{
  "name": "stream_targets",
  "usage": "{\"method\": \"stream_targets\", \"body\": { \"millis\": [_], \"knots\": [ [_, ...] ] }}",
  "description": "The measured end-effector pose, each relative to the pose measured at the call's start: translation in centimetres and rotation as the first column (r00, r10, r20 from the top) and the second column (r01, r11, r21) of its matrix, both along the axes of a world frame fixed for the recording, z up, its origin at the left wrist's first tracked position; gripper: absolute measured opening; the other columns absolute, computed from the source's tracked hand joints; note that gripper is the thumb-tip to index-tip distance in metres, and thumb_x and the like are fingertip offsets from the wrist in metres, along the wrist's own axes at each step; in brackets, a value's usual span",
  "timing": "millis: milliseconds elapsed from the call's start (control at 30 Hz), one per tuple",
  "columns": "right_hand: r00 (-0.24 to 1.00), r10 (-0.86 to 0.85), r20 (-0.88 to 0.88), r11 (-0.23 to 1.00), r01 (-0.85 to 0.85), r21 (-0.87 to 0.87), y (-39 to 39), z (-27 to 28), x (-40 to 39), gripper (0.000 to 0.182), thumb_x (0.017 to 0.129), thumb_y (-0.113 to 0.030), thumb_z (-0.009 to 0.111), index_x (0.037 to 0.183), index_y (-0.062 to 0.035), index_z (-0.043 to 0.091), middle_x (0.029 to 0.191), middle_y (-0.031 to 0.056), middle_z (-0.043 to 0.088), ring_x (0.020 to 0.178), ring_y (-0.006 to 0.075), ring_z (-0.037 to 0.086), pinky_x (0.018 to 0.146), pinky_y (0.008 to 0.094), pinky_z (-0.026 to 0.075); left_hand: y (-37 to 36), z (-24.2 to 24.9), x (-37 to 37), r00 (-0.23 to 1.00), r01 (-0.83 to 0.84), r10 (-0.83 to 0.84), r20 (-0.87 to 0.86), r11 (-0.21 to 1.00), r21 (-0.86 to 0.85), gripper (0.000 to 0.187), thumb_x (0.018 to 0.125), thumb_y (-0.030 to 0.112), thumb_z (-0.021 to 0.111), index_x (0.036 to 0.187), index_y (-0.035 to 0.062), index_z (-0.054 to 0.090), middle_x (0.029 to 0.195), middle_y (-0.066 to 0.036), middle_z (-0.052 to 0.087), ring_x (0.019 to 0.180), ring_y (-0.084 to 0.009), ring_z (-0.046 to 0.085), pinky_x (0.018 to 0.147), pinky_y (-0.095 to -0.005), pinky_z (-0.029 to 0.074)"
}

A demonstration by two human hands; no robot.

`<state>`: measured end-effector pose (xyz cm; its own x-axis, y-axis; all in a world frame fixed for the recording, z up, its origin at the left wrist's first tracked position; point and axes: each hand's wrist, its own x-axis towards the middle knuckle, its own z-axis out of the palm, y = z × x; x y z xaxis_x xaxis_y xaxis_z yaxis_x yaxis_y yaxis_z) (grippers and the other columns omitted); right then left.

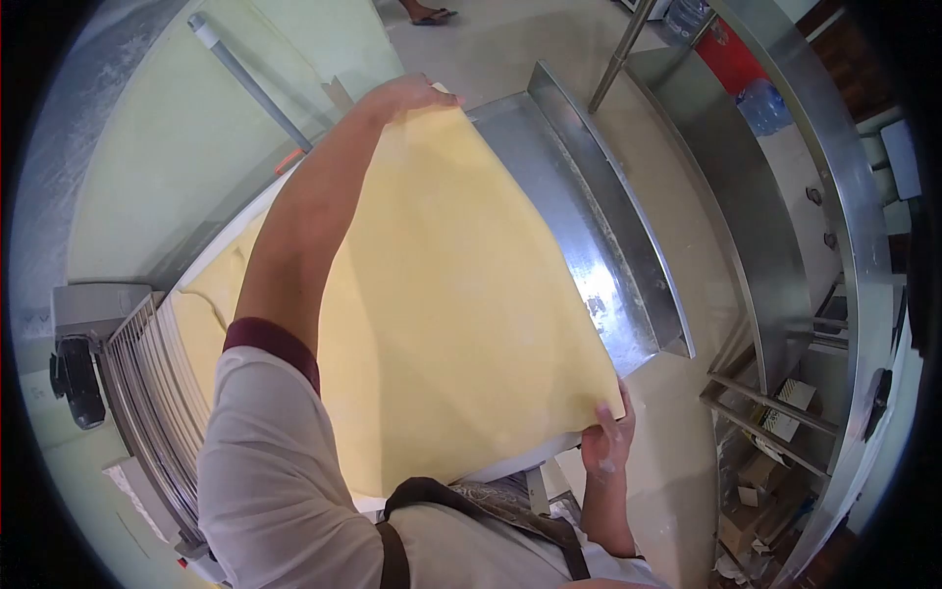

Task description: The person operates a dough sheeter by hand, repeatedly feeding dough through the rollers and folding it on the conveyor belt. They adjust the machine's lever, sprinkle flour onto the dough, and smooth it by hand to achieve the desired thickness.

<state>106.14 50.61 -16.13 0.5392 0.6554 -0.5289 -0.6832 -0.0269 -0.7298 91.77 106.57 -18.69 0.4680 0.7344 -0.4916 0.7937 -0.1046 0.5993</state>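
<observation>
A large, smooth sheet of pale yellow dough (pixel 461 285) stretches across the middle of the view, over a white-edged conveyor belt. My left hand (pixel 417 96) reaches far forward and grips the sheet's far corner, its fingers closed over the edge. At the near right corner, my right hand (pixel 608 437) pinches the dough, thumb on top and the other fingers mostly hidden underneath. White flour marks show on my right hand. Toward the left, the dough has a crease and a folded edge beneath my forearm.
A metal tray (pixel 589 236) with a raised side adjoins the sheet's right edge. On the left are machine rollers (pixel 157 363) and a motor (pixel 77 383). A steel table (pixel 726 187) and cardboard boxes (pixel 751 496) stand at right. Another person's foot (pixel 429 15) shows at the top.
</observation>
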Motion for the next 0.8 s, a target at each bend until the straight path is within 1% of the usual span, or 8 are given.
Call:
{"method": "stream_targets", "body": {
  "millis": [100,200,300,367,467,567,733,800],
  "knots": [
    [0.966,0.121,0.227,0.969,-0.065,-0.239,0.3,0.0,0.0,0.042,0.077,-0.01,0.07,0.114,0.0036,0.056,0.106,0.0109,0.063,0.102,0.0222,0.061,0.091,0.0321,0.048,0.0,-0.6,-0.1,0.999,0.04,-0.041,0.006,0.993,0.115,0.092,0.071,0.05,0.075,0.135,-0.0061,0.04,0.136,-0.02,0.047,0.127,-0.0307,0.044,0.102,-0.0413,0.037],
    [0.632,0.448,0.632,0.862,-0.118,-0.493,0.8,4.3,-0.2,0.02,0.076,-0.008,0.071,0.092,0.0018,0.065,0.091,0.0112,0.067,0.091,0.0231,0.066,0.084,0.0334,0.052,-2.8,4.4,-1.6,0.975,0.054,-0.054,0.215,0.999,0.007,0.068,0.08,0.039,0.07,0.127,-0.0047,0.048,0.125,-0.014,0.055,0.116,-0.0252,0.052,0.097,-0.0383,0.041],
    [0.348,0.229,0.909,0.864,-0.503,-0.025,-1.5,3.4,-0.7,0.012,0.073,-0.007,0.074,0.081,-0.0013,0.065,0.088,0.0147,0.069,0.085,0.0232,0.068,0.078,0.0337,0.053,-4.1,5.0,-8.5,0.763,0.075,0.005,0.647,0.993,-0.096,0.038,0.089,0.025,0.063,0.115,-0.0012,0.056,0.108,-0.005,0.061,0.1,-0.0161,0.057,0.09,-0.0312,0.045],
    [0.555,0.26,0.79,0.81,-0.571,0.135,-1.0,2.4,-1.0,0.02,0.07,-0.009,0.074,0.087,0.0004,0.07,0.097,0.0187,0.069,0.09,0.0294,0.068,0.08,0.0356,0.053,-4.5,3.7,-12.0,0.583,0.02,0.129,0.802,0.985,-0.173,0.036,0.089,0.026,0.063,0.115,0.0006,0.057,0.103,-0.005,0.062,0.097,-0.0141,0.057,0.088,-0.0299,0.045],
    [0.704,0.3,0.644,0.884,-0.459,0.09,-2.0,-0.7,-1.5,0.017,0.074,-0.005,0.072,0.088,0.0023,0.067,0.11,0.0238,0.064,0.104,0.034,0.062,0.089,0.04,0.05,-3.2,0.4,-13.7,0.578,-0.025,0.221,0.785,0.967,-0.254,0.039,0.089,0.028,0.065,0.117,0.0018,0.056,0.101,-0.004,0.061,0.095,-0.0139,0.057,0.087,-0.0295,0.046],
    [0.93,0.055,0.362,0.989,-0.101,0.108,-2.2,-2.3,-1.7,0.025,0.077,-0.005,0.07,0.099,0.0037,0.064,0.111,0.0241,0.064,0.104,0.0306,0.062,0.093,0.0388,0.048,-4.7,2.8,-8.7,0.696,-0.119,0.193,0.692,0.981,-0.154,0.037,0.089,0.028,0.064,0.113,0.0002,0.059,0.099,-0.005,0.063,0.093,-0.0151,0.059,0.084,-0.029,0.046],
    [0.983,-0.155,-0.094,0.987,0.149,-0.064,0.0,0.1,-1.4,0.036,0.084,-0.009,0.066,0.116,0.0066,0.055,0.109,0.0121,0.061,0.1,0.0214,0.061,0.089,0.0325,0.048,-3.8,3.0,-1.7,0.975,-0.05,0.03,0.22,0.995,0.087,0.048,0.085,0.041,0.065,0.107,-0.0022,0.062,0.096,-0.009,0.065,0.086,-0.0184,0.061,0.078,-0.0325,0.048],
    [0.986,-0.161,-0.045,0.987,0.162,0.019,-0.1,0.2,-2.3,0.037,0.087,-0.01,0.063,0.119,0.0046,0.053,0.111,0.0118,0.062,0.101,0.0227,0.061,0.088,0.0339,0.049,-2.8,2.3,-0.7,0.993,-0.005,-0.005,0.121,0.996,0.085,0.056,0.083,0.047,0.066,0.108,-0.0022,0.063,0.098,-0.012,0.066,0.086,-0.0202,0.061,0.077,-0.0348,0.048]
  ]
}}
